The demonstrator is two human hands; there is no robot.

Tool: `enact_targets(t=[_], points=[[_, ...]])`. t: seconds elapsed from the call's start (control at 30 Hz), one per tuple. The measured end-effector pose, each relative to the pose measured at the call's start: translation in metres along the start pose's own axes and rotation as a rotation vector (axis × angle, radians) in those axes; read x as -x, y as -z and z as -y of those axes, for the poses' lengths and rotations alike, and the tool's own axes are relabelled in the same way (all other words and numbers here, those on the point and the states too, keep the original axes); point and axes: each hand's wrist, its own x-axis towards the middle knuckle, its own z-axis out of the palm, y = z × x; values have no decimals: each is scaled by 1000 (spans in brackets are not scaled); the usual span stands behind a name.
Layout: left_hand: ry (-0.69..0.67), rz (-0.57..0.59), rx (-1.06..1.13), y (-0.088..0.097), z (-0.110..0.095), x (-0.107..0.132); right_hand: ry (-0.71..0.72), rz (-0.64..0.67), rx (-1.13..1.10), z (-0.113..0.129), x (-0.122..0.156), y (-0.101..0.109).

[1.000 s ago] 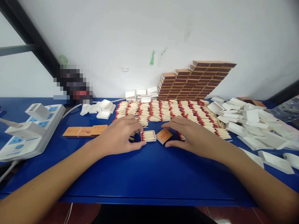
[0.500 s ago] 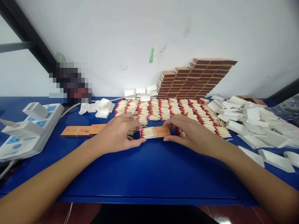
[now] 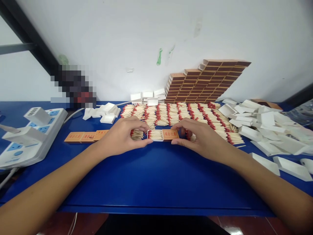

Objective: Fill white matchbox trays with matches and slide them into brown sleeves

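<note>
Between my hands is a matchbox: a white tray filled with red-headed matches sticks out of the left end of an orange printed sleeve. My left hand pinches the tray's outer end between thumb and fingers. The sleeve's right end is gripped by the thumb and fingers of my right hand. Rows of loose matches lie just behind, partly hidden by both hands. Left of my left hand, several orange matchboxes lie in a line.
Stacked matchboxes lean against the wall at the back. White empty trays are heaped on the right, with smaller groups of trays at the left and back. A power strip with plugs occupies the left of the blue table.
The tray and sleeve have shifted slightly, and a little less of the tray seems to show outside the sleeve. Both hands keep their grip; the view has moved slightly.
</note>
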Motion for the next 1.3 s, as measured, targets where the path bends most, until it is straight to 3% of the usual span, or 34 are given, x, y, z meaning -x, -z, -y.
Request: enact_targets(t=[0.23, 0.6, 0.87, 1.3], points=[[67, -61, 86, 3, -5, -2, 75, -112, -10, 1, 0, 7], [214, -82, 250, -1, -9, -2, 80, -221, -116, 3, 0, 6], [218, -126, 246, 2, -9, -3, 83, -224, -105, 5, 0, 9], [169, -63, 236, 3, -10, -4, 30, -227, -224, 8, 0, 2]])
